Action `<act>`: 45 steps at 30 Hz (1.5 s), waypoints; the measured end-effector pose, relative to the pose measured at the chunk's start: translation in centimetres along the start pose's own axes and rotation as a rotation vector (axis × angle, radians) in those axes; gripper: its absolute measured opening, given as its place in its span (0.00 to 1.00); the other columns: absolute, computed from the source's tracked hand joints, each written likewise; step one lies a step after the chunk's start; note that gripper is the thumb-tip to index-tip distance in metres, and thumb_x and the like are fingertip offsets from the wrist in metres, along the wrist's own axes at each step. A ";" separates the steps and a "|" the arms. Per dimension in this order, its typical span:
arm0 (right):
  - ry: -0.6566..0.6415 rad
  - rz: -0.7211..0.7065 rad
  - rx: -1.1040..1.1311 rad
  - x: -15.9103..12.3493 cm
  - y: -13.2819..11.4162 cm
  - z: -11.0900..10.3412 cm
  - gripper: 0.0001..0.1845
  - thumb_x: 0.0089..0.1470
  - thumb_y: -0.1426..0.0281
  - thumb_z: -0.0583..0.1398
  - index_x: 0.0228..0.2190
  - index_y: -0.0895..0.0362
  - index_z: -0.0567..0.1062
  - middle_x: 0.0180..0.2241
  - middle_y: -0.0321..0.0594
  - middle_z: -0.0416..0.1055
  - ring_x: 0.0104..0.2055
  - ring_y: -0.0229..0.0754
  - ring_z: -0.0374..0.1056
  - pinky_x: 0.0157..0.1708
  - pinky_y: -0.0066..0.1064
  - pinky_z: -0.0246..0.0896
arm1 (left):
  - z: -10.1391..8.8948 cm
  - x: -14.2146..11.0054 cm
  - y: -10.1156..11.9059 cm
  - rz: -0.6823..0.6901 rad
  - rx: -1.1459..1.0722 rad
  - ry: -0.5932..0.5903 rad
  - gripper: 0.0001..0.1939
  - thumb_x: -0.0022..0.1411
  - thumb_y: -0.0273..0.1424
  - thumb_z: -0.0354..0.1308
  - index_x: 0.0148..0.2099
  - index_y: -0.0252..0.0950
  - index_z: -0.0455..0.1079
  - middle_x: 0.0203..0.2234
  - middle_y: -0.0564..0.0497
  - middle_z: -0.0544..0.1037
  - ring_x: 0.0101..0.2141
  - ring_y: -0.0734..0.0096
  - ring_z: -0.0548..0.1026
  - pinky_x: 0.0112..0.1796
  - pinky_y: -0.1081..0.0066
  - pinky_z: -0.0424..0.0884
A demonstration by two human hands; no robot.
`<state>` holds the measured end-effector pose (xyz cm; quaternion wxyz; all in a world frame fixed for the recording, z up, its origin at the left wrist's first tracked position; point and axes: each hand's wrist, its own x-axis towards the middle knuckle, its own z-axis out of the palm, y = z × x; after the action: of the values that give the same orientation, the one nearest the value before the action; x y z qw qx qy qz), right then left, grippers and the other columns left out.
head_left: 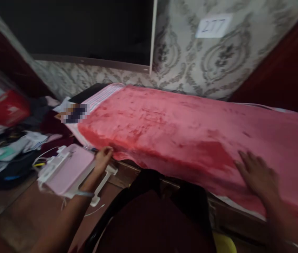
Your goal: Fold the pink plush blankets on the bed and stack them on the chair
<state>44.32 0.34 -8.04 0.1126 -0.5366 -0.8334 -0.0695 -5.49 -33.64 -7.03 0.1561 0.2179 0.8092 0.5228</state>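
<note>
A long pink plush cloth (170, 119) with darker red brushed patches lies spread over a long low surface. Its left end has a pale striped band (104, 96). At the front left edge, my left hand (104, 156) has its fingers pinched together on the cloth's border. Further right, my right hand (256, 174) rests palm down on the cloth with the fingers spread, just beside a dark red patch. Below my left hand a small pink table with white plastic legs (70, 168) lies tipped on the floor.
A dark television screen (85, 31) is in front of the patterned wall (185, 49), which bears a paper marked 277 (213, 26). Piled clothes (14, 154) and a red box (5, 107) lie at the left. A thin white cable (94, 212) trails on the floor.
</note>
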 end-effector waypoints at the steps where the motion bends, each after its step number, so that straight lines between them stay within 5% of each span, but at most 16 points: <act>1: -0.047 0.031 0.008 0.0 -0.8 -0.8 0.43 0.65 0.47 0.34 0.67 0.55 0.63 0.70 0.52 0.54 0.69 0.61 0.53 0.56 0.60 0.55 | -0.2 0.3 0.7 0.056 0.031 0.054 0.15 0.50 0.44 0.57 0.34 0.38 0.68 0.31 0.49 0.76 0.36 0.62 0.75 0.41 0.64 0.73; 5: -0.058 0.066 0.066 -0.2 -1.7 -2.4 0.34 0.67 0.54 0.40 0.65 0.51 0.66 0.68 0.48 0.58 0.70 0.56 0.52 0.63 0.59 0.53 | -0.5 2.6 3.6 0.528 0.417 0.257 0.18 0.61 0.43 0.51 0.44 0.36 0.73 0.39 0.44 0.78 0.40 0.58 0.77 0.45 0.58 0.74; 9: -0.040 0.074 0.103 -0.1 -2.5 -3.1 0.30 0.68 0.58 0.42 0.65 0.49 0.65 0.68 0.47 0.59 0.70 0.57 0.51 0.63 0.62 0.52 | 2.3 5.4 7.2 0.772 0.619 0.069 0.26 0.67 0.43 0.46 0.58 0.34 0.70 0.54 0.40 0.77 0.56 0.50 0.74 0.58 0.53 0.69; 15: -0.097 -0.054 0.153 2.2 -7.1 -4.5 0.31 0.69 0.56 0.44 0.68 0.49 0.60 0.72 0.45 0.49 0.74 0.57 0.42 0.66 0.62 0.45 | 12.7 7.2 12.8 0.863 0.832 -0.349 0.36 0.69 0.46 0.46 0.72 0.33 0.54 0.71 0.37 0.56 0.70 0.50 0.54 0.66 0.47 0.54; 19: -0.217 -0.075 0.121 2.8 -8.5 -4.4 0.33 0.69 0.54 0.45 0.70 0.48 0.56 0.73 0.44 0.46 0.74 0.57 0.40 0.67 0.61 0.41 | 17.2 6.7 14.0 0.877 0.924 -0.433 0.33 0.71 0.45 0.45 0.73 0.37 0.55 0.72 0.39 0.53 0.71 0.48 0.50 0.66 0.40 0.50; 25: -0.254 0.005 0.189 3.5 -12.6 -7.0 0.32 0.70 0.57 0.47 0.69 0.55 0.57 0.72 0.50 0.46 0.74 0.56 0.39 0.69 0.58 0.38 | 17.8 7.0 13.5 0.863 0.989 -0.425 0.34 0.72 0.46 0.41 0.73 0.37 0.54 0.73 0.40 0.50 0.72 0.49 0.47 0.66 0.41 0.48; 30: -0.138 -0.381 0.310 3.4 -21.3 -7.8 0.34 0.70 0.51 0.40 0.69 0.52 0.58 0.72 0.36 0.50 0.73 0.54 0.45 0.69 0.51 0.43 | 18.2 7.9 13.7 0.886 0.985 -0.420 0.34 0.71 0.44 0.39 0.73 0.37 0.55 0.72 0.39 0.50 0.71 0.46 0.48 0.64 0.37 0.51; 33: -0.031 -0.477 0.125 3.2 -23.1 -6.5 0.38 0.68 0.46 0.35 0.69 0.48 0.56 0.71 0.31 0.52 0.72 0.48 0.49 0.68 0.45 0.48 | 18.4 7.9 13.8 0.899 0.985 -0.404 0.34 0.70 0.43 0.39 0.73 0.35 0.55 0.72 0.38 0.51 0.71 0.46 0.49 0.64 0.37 0.51; 37: 0.007 -0.385 -0.262 3.4 -17.9 -5.2 0.34 0.68 0.50 0.40 0.70 0.45 0.53 0.70 0.30 0.53 0.71 0.45 0.53 0.69 0.46 0.44 | 18.3 7.9 13.8 0.900 0.964 -0.391 0.34 0.69 0.43 0.39 0.72 0.36 0.57 0.72 0.39 0.54 0.71 0.46 0.51 0.64 0.37 0.52; 41: -0.231 -0.026 0.075 2.8 -7.9 -5.8 0.35 0.69 0.50 0.45 0.70 0.51 0.55 0.73 0.43 0.46 0.74 0.53 0.43 0.70 0.55 0.36 | 18.2 8.0 13.8 0.908 0.938 -0.403 0.35 0.68 0.44 0.39 0.71 0.35 0.58 0.71 0.39 0.57 0.70 0.46 0.52 0.64 0.38 0.53; 45: -0.293 0.295 0.042 0.2 1.5 -6.9 0.32 0.70 0.55 0.44 0.71 0.49 0.52 0.73 0.42 0.43 0.75 0.54 0.39 0.68 0.58 0.40 | 18.3 7.9 13.7 0.888 0.936 -0.371 0.36 0.67 0.47 0.36 0.71 0.39 0.58 0.71 0.44 0.56 0.71 0.50 0.51 0.65 0.40 0.51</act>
<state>46.41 -0.50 -1.34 0.0103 -0.6549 -0.7544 0.0437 -0.89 -10.40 -2.16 -0.0484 0.6611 0.7438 0.0852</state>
